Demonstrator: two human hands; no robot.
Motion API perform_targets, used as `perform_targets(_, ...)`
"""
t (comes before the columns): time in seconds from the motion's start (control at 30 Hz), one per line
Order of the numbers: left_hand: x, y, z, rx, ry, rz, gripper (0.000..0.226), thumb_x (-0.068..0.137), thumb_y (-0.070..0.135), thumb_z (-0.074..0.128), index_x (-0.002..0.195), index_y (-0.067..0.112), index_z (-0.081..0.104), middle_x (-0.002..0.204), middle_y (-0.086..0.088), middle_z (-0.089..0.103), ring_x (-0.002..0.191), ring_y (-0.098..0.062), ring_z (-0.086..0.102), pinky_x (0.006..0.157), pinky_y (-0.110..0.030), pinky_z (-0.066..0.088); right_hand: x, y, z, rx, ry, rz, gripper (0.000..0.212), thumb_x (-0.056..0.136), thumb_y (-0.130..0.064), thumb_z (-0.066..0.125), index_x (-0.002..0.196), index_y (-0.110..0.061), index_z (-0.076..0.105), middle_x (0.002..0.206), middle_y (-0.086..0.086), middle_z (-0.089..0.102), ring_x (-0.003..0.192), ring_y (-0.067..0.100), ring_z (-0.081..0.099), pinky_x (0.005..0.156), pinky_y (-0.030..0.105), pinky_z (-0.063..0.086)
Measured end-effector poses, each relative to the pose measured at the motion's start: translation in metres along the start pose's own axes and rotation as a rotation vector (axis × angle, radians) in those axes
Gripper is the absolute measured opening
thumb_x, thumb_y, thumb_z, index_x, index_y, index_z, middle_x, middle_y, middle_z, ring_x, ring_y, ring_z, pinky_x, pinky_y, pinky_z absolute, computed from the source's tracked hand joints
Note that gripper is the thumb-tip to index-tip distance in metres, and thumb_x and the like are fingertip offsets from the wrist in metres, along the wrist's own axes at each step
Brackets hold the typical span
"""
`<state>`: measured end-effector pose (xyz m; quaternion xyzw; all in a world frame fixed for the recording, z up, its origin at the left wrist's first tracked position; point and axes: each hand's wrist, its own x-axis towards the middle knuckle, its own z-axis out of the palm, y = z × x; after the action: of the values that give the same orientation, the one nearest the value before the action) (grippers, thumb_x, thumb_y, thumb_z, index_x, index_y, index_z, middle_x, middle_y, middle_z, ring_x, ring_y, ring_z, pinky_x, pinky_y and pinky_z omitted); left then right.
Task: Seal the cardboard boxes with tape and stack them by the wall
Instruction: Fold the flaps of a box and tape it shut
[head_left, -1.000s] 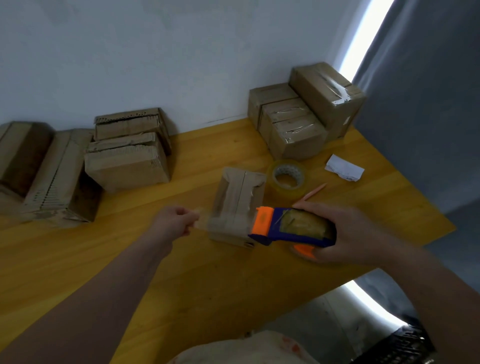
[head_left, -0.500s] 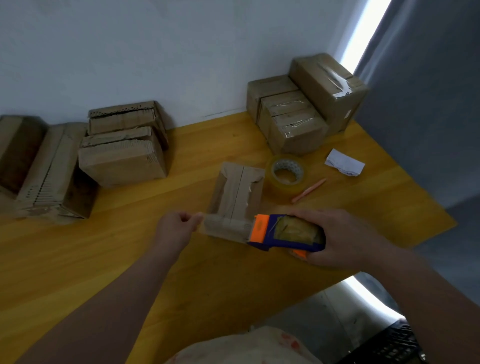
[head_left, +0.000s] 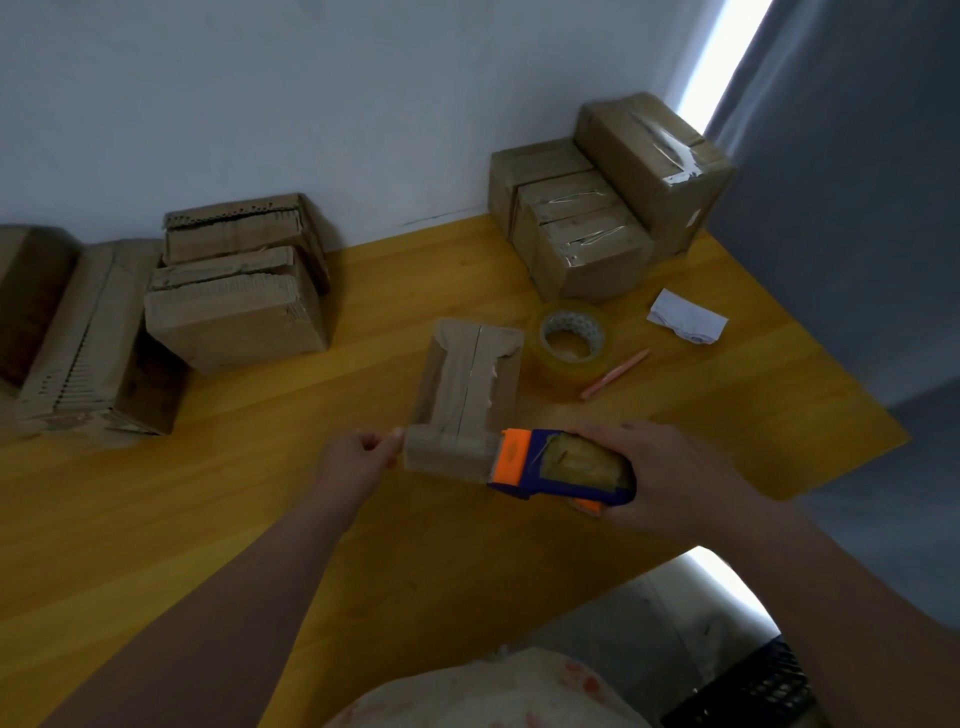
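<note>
Through the head camera, which is the only view, a small cardboard box (head_left: 470, 395) lies on the wooden table (head_left: 208, 519) just beyond the person's hands. Its two top flaps are closed and clear tape runs lengthwise over the seam. The left hand (head_left: 353, 462) sits at the box's 8 o'clock corner, with finger and thumb pinched on the free end of the tape. The right hand (head_left: 670, 473) is at 4 o'clock, its fingers wrapped round a blue-and-orange tape dispenser (head_left: 561, 467) whose orange mouth touches the box's near right corner. A band of tape (head_left: 447, 447) lies between the hands across the near end of the box. I take it for a crosswise strip going on over the lengthwise one.

At 1 o'clock from the box, against the wall (head_left: 311, 104), stand the taped boxes (head_left: 587, 249), a low cluster with a bigger one beside it in the corner, all glinting with tape. That looks like the finished stack.

At 10 o'clock the untaped boxes (head_left: 234, 306) show raw corrugated edges and no shine that I can make out. More cardboard lies further out at 9 o'clock. These seem left to do, and the box in hand has yet to go to the wall.

A spare roll of clear tape (head_left: 571, 340) sits just beside the box at 2 o'clock. A pink pen or pencil (head_left: 615, 373) and a crumpled paper (head_left: 685, 323) lie past it.
</note>
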<state>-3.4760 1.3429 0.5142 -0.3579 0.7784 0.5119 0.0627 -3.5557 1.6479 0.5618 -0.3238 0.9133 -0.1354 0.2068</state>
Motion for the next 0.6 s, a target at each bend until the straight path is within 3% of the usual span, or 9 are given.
perform_targets(0.13,-0.004,0.003,0.002,0.015,-0.062,-0.028,0.026,0.097,0.036,0.051,0.087,0.016,0.065,0.082,-0.003,0.06,0.082,-0.02,0.058,0.077,-0.039,0.049,0.0,-0.001,0.001,0.034,0.007,0.005,0.086,0.064,-0.068,0.064,0.138,-0.056,0.022,0.11,-0.009,0.055,0.096,0.01,0.056,0.075,0.033,0.056)
perform_targets(0.23,0.001,0.009,0.001,0.168,-0.049,-0.045,0.032,0.098,0.04,0.048,0.109,0.014,0.063,0.099,-0.008,0.064,0.093,-0.026,0.061,0.087,-0.044,0.053,-0.002,-0.001,0.0,0.041,0.018,0.009,0.085,0.065,-0.068,0.065,0.139,-0.055,0.023,0.108,-0.01,0.054,0.095,0.008,0.055,0.075,0.032,0.055)
perform_targets(0.37,-0.002,0.012,-0.002,0.379,0.011,-0.026,0.037,0.096,0.037,0.052,0.124,0.013,0.059,0.117,-0.009,0.064,0.097,-0.024,0.061,0.079,-0.034,0.049,-0.003,-0.002,0.001,0.075,0.024,0.016,0.088,0.059,-0.077,0.057,0.138,-0.057,0.024,0.106,-0.009,0.056,0.093,0.007,0.056,0.074,0.032,0.055)
perform_targets(0.5,-0.017,0.017,0.006,0.103,0.097,0.106,0.036,0.099,0.017,0.046,0.133,0.014,0.056,0.117,-0.002,0.065,0.087,-0.014,0.057,0.075,-0.031,0.045,-0.004,-0.003,0.003,0.135,0.028,0.008,0.085,0.059,-0.075,0.058,0.136,-0.056,0.028,0.106,-0.009,0.057,0.093,0.006,0.056,0.074,0.027,0.053)
perform_targets(0.6,-0.029,0.02,0.012,0.005,-0.038,0.083,0.051,0.099,0.013,0.041,0.149,0.018,0.033,0.149,-0.002,0.039,0.129,-0.018,0.043,0.094,-0.029,0.035,-0.005,-0.003,0.002,0.142,0.033,0.017,0.084,0.062,-0.068,0.066,0.138,-0.053,0.032,0.106,-0.008,0.056,0.093,0.006,0.055,0.075,0.027,0.053)
